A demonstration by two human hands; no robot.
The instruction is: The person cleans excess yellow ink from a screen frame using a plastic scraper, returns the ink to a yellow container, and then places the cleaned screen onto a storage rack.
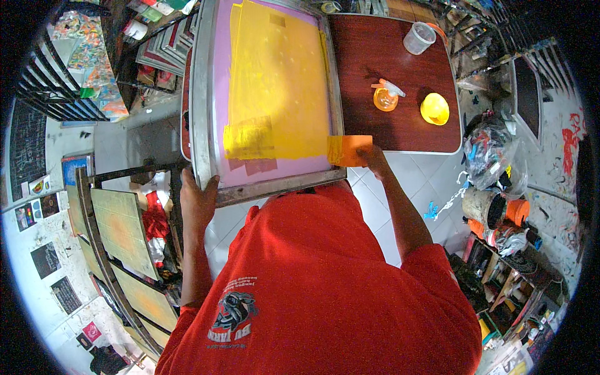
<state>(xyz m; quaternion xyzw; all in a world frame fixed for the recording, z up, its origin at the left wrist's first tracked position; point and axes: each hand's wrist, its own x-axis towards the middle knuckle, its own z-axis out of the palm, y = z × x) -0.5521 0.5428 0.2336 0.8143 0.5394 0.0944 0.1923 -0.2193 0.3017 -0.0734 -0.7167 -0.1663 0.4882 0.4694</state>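
Between both hands: screen-printing frame (206,94), metal-edged, pink mesh coated yellow-orange, lying on the tabletop (387,75). Left hand (197,201) clasps its near corner; right hand (374,156) pinches an orange scraper card (350,150) at its near right edge. Beyond the right hand: spray bottle (386,97), yellow lid (434,108), clear cup (418,37). Risk: the overhanging frame could tip if the left hand's hold slackens; wet ink could smear.

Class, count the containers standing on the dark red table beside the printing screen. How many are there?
3: a clear plastic cup at the far edge, an orange spray bottle mid-table, a yellow tub to its right. None seems hidden.
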